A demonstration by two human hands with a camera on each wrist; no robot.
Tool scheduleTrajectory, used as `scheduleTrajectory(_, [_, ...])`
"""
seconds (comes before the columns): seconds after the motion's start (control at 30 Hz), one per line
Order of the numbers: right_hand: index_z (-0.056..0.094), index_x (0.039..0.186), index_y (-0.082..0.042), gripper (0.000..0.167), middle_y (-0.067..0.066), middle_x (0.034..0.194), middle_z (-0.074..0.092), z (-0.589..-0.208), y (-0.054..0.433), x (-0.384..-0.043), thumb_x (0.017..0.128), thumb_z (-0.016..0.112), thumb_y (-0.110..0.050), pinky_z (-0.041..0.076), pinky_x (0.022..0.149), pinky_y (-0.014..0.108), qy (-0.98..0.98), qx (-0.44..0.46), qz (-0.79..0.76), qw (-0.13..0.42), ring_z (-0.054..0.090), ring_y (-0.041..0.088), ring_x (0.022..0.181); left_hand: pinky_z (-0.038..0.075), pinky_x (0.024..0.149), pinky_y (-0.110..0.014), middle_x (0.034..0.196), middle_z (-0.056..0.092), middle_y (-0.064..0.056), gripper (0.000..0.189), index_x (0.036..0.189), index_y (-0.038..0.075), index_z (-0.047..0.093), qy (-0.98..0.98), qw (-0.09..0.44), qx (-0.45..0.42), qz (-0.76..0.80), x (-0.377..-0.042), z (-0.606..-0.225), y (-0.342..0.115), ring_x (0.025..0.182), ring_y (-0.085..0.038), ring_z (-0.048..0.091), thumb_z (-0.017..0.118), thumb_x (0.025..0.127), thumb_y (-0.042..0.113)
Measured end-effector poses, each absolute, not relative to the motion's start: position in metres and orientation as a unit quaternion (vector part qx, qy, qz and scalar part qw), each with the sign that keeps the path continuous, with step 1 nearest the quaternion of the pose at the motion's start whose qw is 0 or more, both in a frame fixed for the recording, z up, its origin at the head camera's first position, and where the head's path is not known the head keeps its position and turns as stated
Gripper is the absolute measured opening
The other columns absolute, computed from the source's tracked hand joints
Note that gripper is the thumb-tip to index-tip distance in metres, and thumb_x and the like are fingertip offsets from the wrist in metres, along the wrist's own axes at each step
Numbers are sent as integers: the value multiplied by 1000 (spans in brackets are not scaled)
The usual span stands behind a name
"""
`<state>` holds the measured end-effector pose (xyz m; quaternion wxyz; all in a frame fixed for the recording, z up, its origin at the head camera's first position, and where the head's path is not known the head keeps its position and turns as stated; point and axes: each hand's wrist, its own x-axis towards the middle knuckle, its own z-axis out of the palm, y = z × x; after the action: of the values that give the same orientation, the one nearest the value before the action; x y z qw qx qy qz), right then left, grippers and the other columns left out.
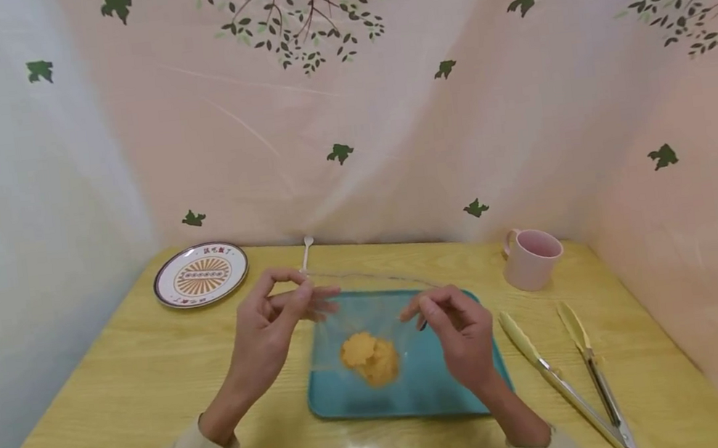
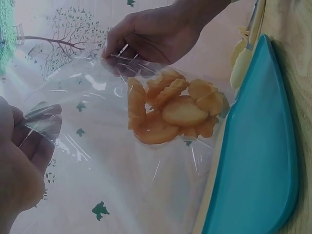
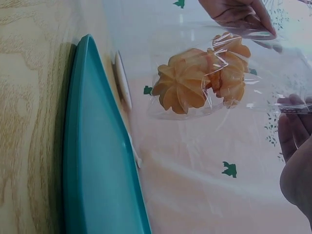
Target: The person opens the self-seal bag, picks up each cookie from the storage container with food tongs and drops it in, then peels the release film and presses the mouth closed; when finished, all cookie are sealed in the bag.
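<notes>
A clear plastic bag (image 1: 363,310) hangs between my two hands above a blue-green tray (image 1: 412,414). Several golden, ridged pastries (image 2: 183,109) lie bunched at its bottom; some look flower-shaped in the right wrist view. My left hand (image 1: 271,328) pinches one side of the bag's upper edge between thumb and fingers, the other fingers spread. On the opposite side, my right hand (image 1: 455,327) pinches the upper edge of the bag. From the left wrist view, the bag (image 2: 73,92) appears wide and see-through, its film creased near the fingers.
Right of the tray lie metal tongs (image 1: 567,388) with pale yellow tips, spread apart. Behind them stands a pink mug (image 1: 532,264). A patterned plate (image 1: 172,293) and a small white spoon (image 1: 307,247) lie toward the table's back. Printed cloth (image 1: 390,140) hangs around the table.
</notes>
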<state>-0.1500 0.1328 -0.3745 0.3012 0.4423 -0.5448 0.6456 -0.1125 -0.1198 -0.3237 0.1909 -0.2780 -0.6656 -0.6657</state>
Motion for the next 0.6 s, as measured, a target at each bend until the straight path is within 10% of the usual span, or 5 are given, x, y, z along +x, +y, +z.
scheduleTrajectory(0.6, [62,96,13,23,16,86,69,-370,137,-150,108,52,-4,56,67,25,-586,414,640,276,69,17,79,63,71,-38,105,76,-21,8,111,-9,53,-645,187,-282,-685,-113,-319,-113,85,-26,77,50,107,-4])
